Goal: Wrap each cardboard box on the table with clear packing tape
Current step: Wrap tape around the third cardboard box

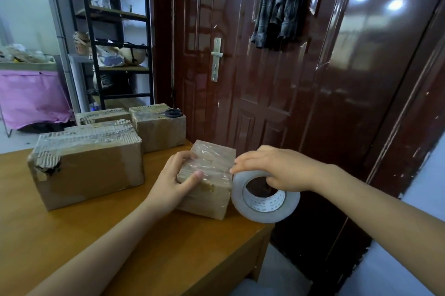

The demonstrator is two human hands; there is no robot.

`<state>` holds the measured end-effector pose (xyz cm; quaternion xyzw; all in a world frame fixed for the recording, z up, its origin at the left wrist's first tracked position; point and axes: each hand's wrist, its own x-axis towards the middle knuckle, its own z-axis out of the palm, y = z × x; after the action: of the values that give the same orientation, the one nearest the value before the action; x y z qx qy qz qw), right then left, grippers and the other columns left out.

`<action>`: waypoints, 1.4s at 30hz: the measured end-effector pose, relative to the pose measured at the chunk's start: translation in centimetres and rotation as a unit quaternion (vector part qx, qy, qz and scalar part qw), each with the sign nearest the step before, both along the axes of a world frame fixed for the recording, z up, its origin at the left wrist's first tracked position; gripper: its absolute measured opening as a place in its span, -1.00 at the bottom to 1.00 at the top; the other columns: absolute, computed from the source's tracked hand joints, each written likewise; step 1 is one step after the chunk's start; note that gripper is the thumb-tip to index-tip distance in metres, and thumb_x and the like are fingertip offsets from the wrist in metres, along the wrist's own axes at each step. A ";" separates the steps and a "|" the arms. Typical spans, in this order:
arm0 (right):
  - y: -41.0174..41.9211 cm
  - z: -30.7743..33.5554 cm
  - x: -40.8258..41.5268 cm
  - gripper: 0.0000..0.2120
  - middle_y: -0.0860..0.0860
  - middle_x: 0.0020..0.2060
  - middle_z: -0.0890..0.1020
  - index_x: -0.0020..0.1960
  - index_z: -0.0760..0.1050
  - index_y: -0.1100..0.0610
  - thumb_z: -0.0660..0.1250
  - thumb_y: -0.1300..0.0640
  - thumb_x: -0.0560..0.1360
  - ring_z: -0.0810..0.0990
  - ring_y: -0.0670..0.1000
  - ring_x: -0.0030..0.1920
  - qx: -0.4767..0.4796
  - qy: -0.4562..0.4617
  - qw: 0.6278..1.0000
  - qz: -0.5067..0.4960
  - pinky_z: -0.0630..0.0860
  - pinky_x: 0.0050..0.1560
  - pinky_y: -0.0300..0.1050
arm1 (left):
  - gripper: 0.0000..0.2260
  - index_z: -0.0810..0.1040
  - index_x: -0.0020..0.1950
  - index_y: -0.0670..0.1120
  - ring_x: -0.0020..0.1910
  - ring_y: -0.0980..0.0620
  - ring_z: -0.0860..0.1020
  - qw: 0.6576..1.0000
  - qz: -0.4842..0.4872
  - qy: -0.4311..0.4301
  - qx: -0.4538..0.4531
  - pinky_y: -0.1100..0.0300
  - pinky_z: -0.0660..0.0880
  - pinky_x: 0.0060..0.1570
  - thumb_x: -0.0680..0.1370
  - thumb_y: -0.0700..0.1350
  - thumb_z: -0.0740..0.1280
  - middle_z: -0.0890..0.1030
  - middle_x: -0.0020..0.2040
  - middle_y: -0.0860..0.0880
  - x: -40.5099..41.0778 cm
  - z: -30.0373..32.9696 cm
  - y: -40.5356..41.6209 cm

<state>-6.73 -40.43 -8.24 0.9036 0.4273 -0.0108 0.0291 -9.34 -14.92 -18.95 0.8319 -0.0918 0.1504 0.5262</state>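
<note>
Taping is under way on the small cardboard box point(209, 180) at the near right corner of the wooden table point(96, 235); its top already shines with clear film. The left hand point(173, 180) steadies it, fingers laid over the top left edge and thumb pressed on the near top edge. The right hand point(272, 170) grips the roll of clear packing tape point(265, 197), fingers hooked through its core. The roll stands on edge touching the right side of the small box, partly overhanging the table edge. Next, I judge, the roll must travel down that right face and under, which calls for lifting or tipping the box while keeping the tape taut. Left of the small box sits a large cardboard box point(89, 165); behind it, two more boxes, one bearing black-handled scissors point(172, 113).
</note>
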 end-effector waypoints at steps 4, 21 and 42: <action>1.1 -1.2 0.5 -0.21 -0.39 0.31 0.36 0.36 0.34 -0.31 0.12 0.48 0.40 0.33 -0.11 0.07 0.011 -0.008 1.000 0.007 0.48 -0.11 -0.13 | -0.56 0.34 0.17 0.32 0.19 0.28 0.43 0.996 0.003 -0.010 0.084 0.22 0.49 0.06 0.36 0.45 0.16 0.35 0.18 0.39 0.0 -0.4 1.3; -1.0 -9.4 0.3 -0.53 -0.13 0.16 0.45 0.18 0.52 0.08 0.36 0.38 0.31 0.42 -0.08 0.17 0.447 -0.216 0.867 -0.043 0.39 0.18 -0.18 | -0.80 0.43 0.12 -0.11 -0.09 0.03 0.47 0.962 0.100 0.009 0.254 0.19 0.39 -0.21 0.59 -0.03 0.29 0.50 -0.05 0.00 0.4 3.9 -2.6; -1.0 -12.8 -2.9 -0.28 -0.34 0.39 0.35 0.35 0.38 -0.26 0.23 0.40 0.39 0.29 -0.19 0.44 0.615 -0.052 0.781 -0.096 0.20 0.39 -0.36 | -0.27 0.39 0.26 0.01 0.20 0.04 0.46 0.869 0.126 -0.109 0.466 0.05 0.38 0.02 0.36 0.47 -0.09 0.47 0.20 0.08 -1.3 1.4 -4.5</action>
<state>-9.58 -41.47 -21.05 0.7655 0.2518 0.2980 -0.5116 -10.61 -19.41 -17.59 0.9633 -0.1023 0.2447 0.0407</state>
